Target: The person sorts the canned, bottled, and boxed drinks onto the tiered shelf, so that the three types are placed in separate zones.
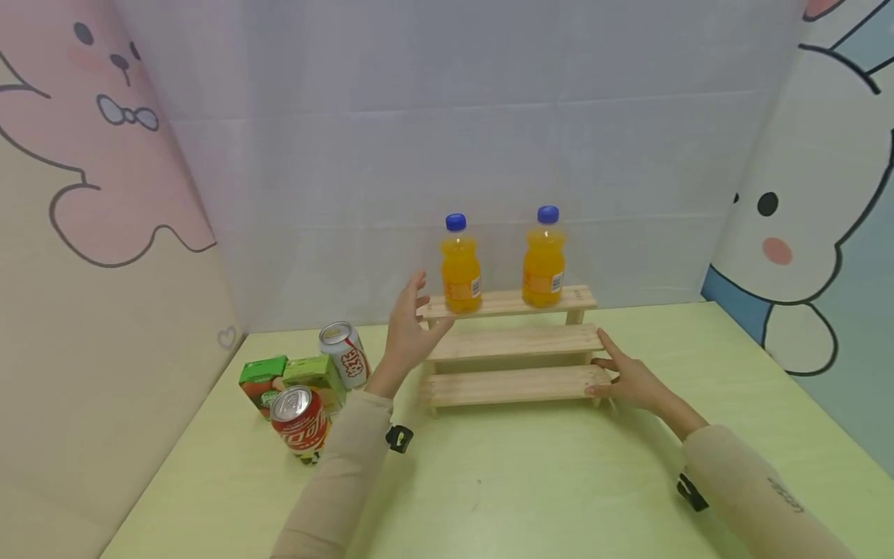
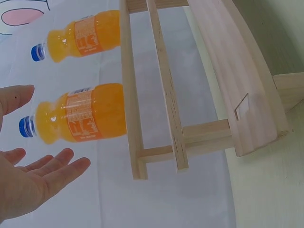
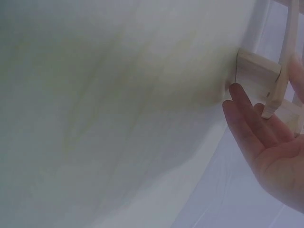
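A three-step wooden rack (image 1: 517, 341) stands on the table near the back wall. On its top step are two upright orange drink bottles with blue caps, the left bottle (image 1: 461, 268) and the right bottle (image 1: 543, 268). My left hand (image 1: 410, 330) is beside the rack's left end, fingers spread and holding nothing. In the left wrist view, the fingers are close to the left bottle (image 2: 90, 114) but apart from it. My right hand (image 1: 632, 380) grips the rack's right end; the right wrist view has a board (image 3: 280, 88) between thumb and fingers.
At the left of the table (image 1: 531, 481), a red can (image 1: 302, 423), a silver-white can (image 1: 345, 357), a green juice carton (image 1: 261, 380) and a light green carton (image 1: 314, 376) stand close together. A white cloth wall (image 1: 454, 155) rises behind the rack.
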A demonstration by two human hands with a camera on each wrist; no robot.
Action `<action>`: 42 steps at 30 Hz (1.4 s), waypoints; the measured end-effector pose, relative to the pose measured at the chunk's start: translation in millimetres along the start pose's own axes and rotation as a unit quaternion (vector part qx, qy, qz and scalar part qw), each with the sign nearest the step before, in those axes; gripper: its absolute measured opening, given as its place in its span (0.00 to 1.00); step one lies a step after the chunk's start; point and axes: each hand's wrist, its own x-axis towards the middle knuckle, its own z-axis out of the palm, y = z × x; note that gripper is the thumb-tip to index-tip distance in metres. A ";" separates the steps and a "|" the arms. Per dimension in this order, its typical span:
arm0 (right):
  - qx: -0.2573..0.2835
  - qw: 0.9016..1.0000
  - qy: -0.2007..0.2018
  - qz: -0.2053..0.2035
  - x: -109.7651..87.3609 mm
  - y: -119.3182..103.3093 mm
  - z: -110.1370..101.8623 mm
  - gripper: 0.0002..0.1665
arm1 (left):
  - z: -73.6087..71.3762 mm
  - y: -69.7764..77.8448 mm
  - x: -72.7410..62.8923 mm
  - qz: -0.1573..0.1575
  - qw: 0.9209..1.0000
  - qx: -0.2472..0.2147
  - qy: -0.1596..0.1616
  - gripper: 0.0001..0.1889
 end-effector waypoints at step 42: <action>0.002 1.000 0.007 -0.002 -2.4 -0.8 0.8 0.62 | -45.2 14.0 -66.7 0.136 0.985 0.089 -0.051 0.35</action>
